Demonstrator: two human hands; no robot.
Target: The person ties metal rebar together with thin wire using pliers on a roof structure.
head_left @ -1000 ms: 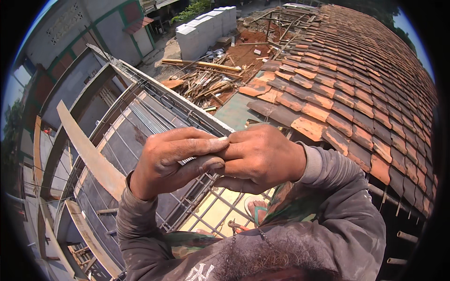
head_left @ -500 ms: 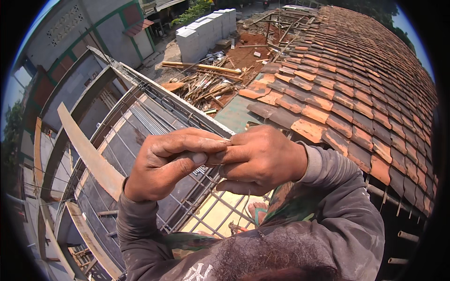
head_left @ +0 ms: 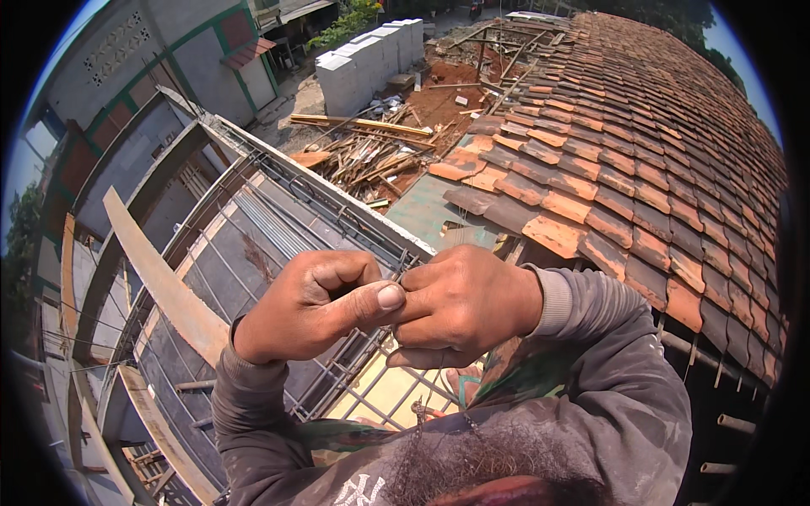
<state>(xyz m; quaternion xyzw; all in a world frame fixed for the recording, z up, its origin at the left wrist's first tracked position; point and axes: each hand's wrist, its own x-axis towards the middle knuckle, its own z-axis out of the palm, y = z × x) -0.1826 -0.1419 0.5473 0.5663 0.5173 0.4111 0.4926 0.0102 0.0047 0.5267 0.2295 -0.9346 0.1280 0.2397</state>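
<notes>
From my feed I see the left hand (head_left: 314, 305) and right hand (head_left: 467, 305), both curled and touching each other over the rebar (head_left: 344, 381), though I cannot tell whether they grip anything

Roof tiles (head_left: 591, 181) are rough, matt clay; sleeves (head_left: 607, 333), dusty matt cloth with ribbed cuffs (head_left: 555, 301). The bars (head_left: 342, 374) are dull metal, the pipes (head_left: 266, 221) glossy metal, the plank (head_left: 164, 274) matt wood.

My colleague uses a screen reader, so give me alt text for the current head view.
A person's left hand and right hand are close together above a grid of metal bars; anything between them is hidden. A tiled roof fills the right, with a pile of wood farther off.
</notes>
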